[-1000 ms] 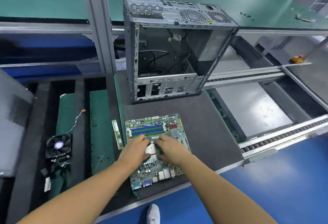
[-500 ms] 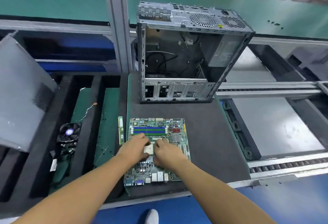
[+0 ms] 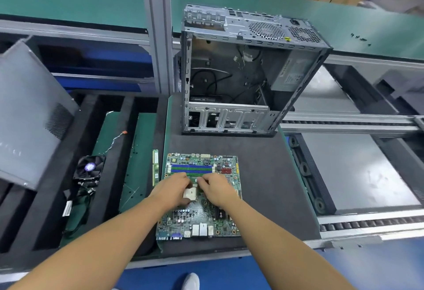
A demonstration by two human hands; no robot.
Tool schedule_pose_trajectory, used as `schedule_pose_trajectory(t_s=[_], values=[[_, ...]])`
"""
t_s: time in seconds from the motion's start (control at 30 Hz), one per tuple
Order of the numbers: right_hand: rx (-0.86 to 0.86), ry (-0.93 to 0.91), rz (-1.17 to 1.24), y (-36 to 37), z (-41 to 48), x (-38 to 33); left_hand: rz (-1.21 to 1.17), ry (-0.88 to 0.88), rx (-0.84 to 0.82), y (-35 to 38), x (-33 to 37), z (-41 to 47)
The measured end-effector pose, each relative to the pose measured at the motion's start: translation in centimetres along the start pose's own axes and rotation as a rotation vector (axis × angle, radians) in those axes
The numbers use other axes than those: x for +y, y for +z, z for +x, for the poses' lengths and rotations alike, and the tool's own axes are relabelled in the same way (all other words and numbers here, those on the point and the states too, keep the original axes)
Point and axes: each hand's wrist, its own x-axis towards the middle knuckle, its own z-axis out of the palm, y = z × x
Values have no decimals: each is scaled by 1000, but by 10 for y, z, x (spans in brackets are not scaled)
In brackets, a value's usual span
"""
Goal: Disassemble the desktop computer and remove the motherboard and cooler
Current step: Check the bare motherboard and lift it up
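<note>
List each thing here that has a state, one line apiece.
Computer case, upright on the mat, side open, cables loose inside.
Side panel, off the case, tilted at far left.
Motherboard, out, flat on the mat.
Cooler, off the board, on the foam tray.
Memory stick, loose, left of the motherboard.
Processor, on the motherboard, top bare.
Left hand, fingers bent at the processor, grip unclear.
Right hand, likewise.

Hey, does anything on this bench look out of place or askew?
The grey side panel at far left sits tilted over the black foam tray rather than flat. A loose memory stick lies just left of the motherboard. Nothing looks damaged.
</note>
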Motion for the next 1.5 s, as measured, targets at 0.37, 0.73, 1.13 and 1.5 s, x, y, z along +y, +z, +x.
schedule_pose_trajectory(t_s=[0.37,0.73,1.13,1.5], values=[[0,15,-24,0,4,-4,47,66,-1,1,-5,3],[-15,63,-93,0,16,-12,-14,71,10,4,-6,4],[-64,16,-76,0,8,0,-91,71,-10,7,-8,6],[-54,44,-109,0,19,-5,-26,96,57,9,-8,1]])
